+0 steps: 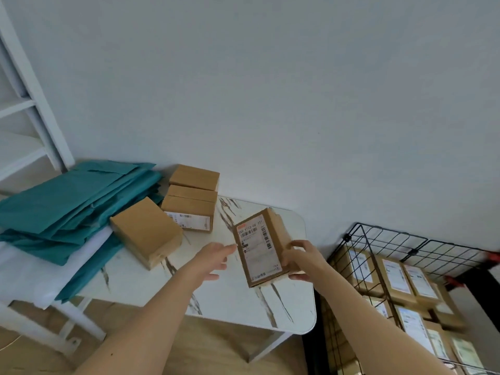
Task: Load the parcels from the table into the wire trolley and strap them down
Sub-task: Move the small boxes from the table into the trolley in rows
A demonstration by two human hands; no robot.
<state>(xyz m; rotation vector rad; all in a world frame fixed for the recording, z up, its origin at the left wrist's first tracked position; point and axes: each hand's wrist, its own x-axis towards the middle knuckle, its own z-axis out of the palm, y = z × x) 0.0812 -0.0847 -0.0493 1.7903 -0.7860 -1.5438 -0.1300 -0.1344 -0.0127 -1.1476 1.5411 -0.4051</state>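
Note:
My right hand [300,259] grips the right side of a brown cardboard parcel [261,246] with a white shipping label, held tilted above the marble-patterned table [235,296]. My left hand [213,259] is open just left of that parcel, fingertips close to its edge. Three more brown parcels sit on the table: one near the middle [146,232], one behind it with a label on its side [189,212], and one at the back by the wall [194,177]. The black wire trolley [378,239] stands at the right with several labelled parcels [397,280] inside.
A pile of teal mailer bags [67,207] covers the table's left part. A white shelf frame [29,109] stands at the far left. Red strap hooks [492,257] hang on the trolley's far rim. A plain wall runs behind everything.

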